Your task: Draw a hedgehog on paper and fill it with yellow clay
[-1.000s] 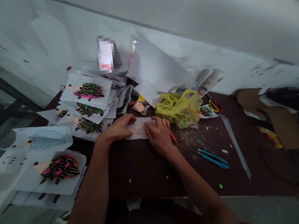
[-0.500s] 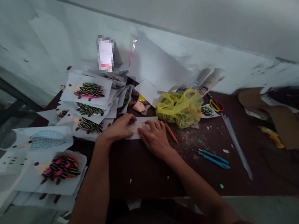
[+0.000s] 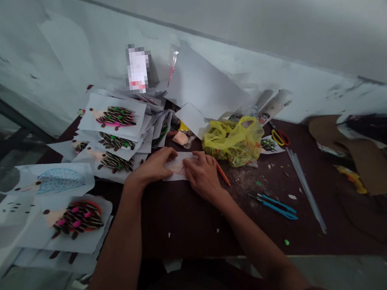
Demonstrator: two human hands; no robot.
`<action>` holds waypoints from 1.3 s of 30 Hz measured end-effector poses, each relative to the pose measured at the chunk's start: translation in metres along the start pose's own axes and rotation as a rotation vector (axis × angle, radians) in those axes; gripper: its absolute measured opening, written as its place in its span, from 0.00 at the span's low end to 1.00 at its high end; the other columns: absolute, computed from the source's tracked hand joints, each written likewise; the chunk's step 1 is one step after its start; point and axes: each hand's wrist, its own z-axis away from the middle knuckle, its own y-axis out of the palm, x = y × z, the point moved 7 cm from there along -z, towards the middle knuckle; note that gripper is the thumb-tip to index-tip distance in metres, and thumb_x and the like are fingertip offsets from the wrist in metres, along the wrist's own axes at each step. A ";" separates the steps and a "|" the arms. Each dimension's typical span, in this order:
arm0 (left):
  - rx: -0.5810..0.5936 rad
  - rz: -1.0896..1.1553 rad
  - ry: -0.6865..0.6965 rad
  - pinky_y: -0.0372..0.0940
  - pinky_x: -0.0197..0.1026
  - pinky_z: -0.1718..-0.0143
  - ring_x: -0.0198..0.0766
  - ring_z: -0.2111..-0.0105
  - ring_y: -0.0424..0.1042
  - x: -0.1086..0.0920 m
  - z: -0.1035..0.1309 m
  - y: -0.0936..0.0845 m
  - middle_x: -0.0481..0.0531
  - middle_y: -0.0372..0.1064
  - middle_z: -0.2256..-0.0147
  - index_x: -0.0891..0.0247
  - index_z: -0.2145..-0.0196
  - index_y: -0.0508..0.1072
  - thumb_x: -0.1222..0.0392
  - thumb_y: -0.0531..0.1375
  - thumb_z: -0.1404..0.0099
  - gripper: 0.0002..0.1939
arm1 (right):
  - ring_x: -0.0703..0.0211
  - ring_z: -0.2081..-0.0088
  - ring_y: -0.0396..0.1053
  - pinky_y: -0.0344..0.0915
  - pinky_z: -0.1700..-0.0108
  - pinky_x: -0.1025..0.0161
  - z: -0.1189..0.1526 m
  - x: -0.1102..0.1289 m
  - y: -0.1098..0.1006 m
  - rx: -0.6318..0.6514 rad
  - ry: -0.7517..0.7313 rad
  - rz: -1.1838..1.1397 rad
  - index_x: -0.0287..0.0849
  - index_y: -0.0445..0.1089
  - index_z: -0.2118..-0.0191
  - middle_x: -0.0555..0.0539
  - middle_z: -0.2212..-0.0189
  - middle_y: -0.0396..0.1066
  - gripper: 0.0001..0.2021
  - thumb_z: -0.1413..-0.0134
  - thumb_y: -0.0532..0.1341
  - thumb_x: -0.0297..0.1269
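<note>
The person's left hand [image 3: 154,165] rests at the nine o'clock edge of a small white sheet [image 3: 176,176], thumb and fingers parted and curved, not clenched. The right hand [image 3: 203,174] lies over the sheet's three o'clock half with its fingers bent; whether it pinches anything against the paper I cannot tell. The sheet lies on the dark counter [image 3: 188,220] between the two hands, and faint reddish drawn lines show on it — mostly covered by the fingers.

Taking the sheet as the clock's centre, an orange stick [image 3: 223,174] lies just beside the right hand, between three and four. A yellow plastic bag [image 3: 231,138] sits between two and three, near that hand. At twelve is a peach lump [image 3: 180,138], with a large white sheet [image 3: 204,85] beyond it, leaning against the wall.

Further out, scissors with red and yellow handles [image 3: 280,138] lie at three, a blue-handled tool [image 3: 277,206] at four, and clear sticks [image 3: 307,192] between three and four. Between ten and eleven stands a pile of hedgehog pictures [image 3: 113,117]. A blue-patterned picture [image 3: 61,180] is at nine — a pink-dotted hedgehog picture [image 3: 74,219] lies between eight and nine.
</note>
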 end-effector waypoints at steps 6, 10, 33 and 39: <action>-0.004 -0.010 -0.012 0.66 0.47 0.48 0.47 0.52 0.70 0.000 0.000 0.000 0.55 0.69 0.53 0.61 0.56 0.68 0.67 0.58 0.53 0.24 | 0.45 0.45 0.58 0.54 0.44 0.48 -0.001 0.004 0.002 0.009 -0.015 0.021 0.50 0.74 0.47 0.39 0.40 0.63 0.14 0.33 0.56 0.41; 0.008 -0.014 -0.004 0.66 0.47 0.47 0.47 0.51 0.70 -0.003 0.001 -0.001 0.55 0.69 0.53 0.62 0.55 0.68 0.66 0.58 0.53 0.24 | 0.45 0.45 0.58 0.55 0.45 0.49 0.000 0.005 0.001 0.007 -0.017 0.012 0.49 0.75 0.48 0.40 0.41 0.63 0.14 0.34 0.57 0.40; 0.045 -0.160 0.016 0.60 0.49 0.41 0.49 0.48 0.67 -0.008 -0.003 0.006 0.57 0.65 0.49 0.59 0.44 0.74 0.58 0.62 0.49 0.32 | 0.44 0.45 0.60 0.56 0.44 0.48 0.004 0.006 0.002 -0.023 -0.011 -0.053 0.48 0.76 0.49 0.40 0.42 0.64 0.14 0.36 0.58 0.37; 0.054 -0.155 0.004 0.60 0.47 0.41 0.50 0.47 0.67 -0.009 -0.003 0.006 0.58 0.65 0.50 0.63 0.43 0.73 0.59 0.62 0.49 0.33 | 0.44 0.43 0.59 0.56 0.42 0.48 0.003 0.002 0.004 -0.020 0.024 -0.077 0.47 0.74 0.45 0.39 0.38 0.61 0.16 0.37 0.58 0.35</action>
